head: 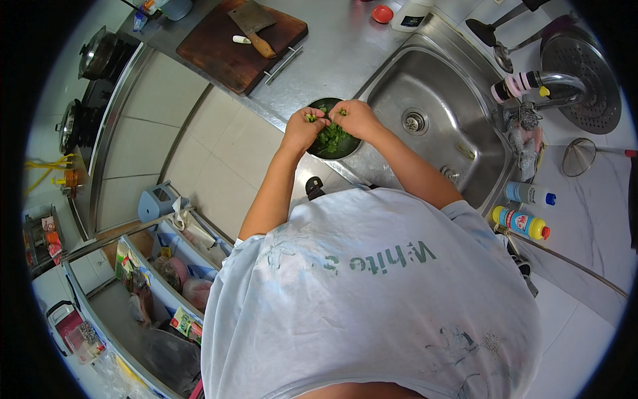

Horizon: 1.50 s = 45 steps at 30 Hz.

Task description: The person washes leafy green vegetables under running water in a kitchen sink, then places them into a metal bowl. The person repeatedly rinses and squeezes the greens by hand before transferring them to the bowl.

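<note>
A dark round bowl (349, 148) stands near the counter's front edge, beside the sink. Leafy green herbs (331, 138), perhaps coriander, lie inside it. Both hands are over the bowl's far half, their fingertips almost meeting. My left hand (302, 130) pinches a small green piece (311, 118) between its fingers. Another bit of green shows at the fingertips of my right hand (360, 119), which is also closed in a pinch. The fingers hide part of the bowl and its greens.
A steel sink (394, 82) is at the right. Further back, a cleaver (253, 22) and a small white piece (241, 39) lie on a wooden cutting board (214, 50). A tomato (382, 14) sits by a white bottle (411, 15). An open drawer-like compartment (134, 284) holds bagged items at left.
</note>
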{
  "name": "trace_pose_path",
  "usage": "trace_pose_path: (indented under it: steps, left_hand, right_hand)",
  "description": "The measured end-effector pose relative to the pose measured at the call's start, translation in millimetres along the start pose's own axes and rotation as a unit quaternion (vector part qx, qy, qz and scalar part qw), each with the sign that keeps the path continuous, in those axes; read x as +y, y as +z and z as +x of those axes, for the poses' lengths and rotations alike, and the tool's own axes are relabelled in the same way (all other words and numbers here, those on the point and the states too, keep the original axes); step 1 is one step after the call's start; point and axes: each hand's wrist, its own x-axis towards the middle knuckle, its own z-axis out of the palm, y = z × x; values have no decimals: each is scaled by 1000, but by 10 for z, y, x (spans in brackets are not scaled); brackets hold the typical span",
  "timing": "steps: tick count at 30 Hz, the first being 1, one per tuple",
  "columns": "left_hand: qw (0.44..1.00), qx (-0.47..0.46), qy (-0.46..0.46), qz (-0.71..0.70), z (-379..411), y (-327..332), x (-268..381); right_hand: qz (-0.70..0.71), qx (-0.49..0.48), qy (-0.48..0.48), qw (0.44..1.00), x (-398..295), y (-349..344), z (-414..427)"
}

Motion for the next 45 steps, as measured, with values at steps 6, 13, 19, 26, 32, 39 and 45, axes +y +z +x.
trace_pose_path:
  steps: [6,13,19,26,32,39,45]
  left_hand:
    - [924,93,80,361,10,44,15]
    - [890,41,47,451,82,200,-54]
    - [991,9,-39,126,2,33,64]
    - [974,-88,-119,-170,-46,-133,137]
    - [985,-88,-85,-118,-64,-53,115]
    - [991,-86,-50,-85,-62,-60,52]
    - [991,-49,-41,-114,-102,-63,43]
  right_hand:
    - [-217,-17,-43,975,-182,-12,-55]
    - [-245,-104,54,962,-11,327,32]
    - [-1,-13,8,1000,-113,-169,-20]
    - [146,21,69,987,-352,-347,-226]
    - [66,4,21,998,-186,-101,-118]
    - [45,-7,-10,999,-156,-62,-62]
    - [83,-32,-41,995,-125,-62,-115]
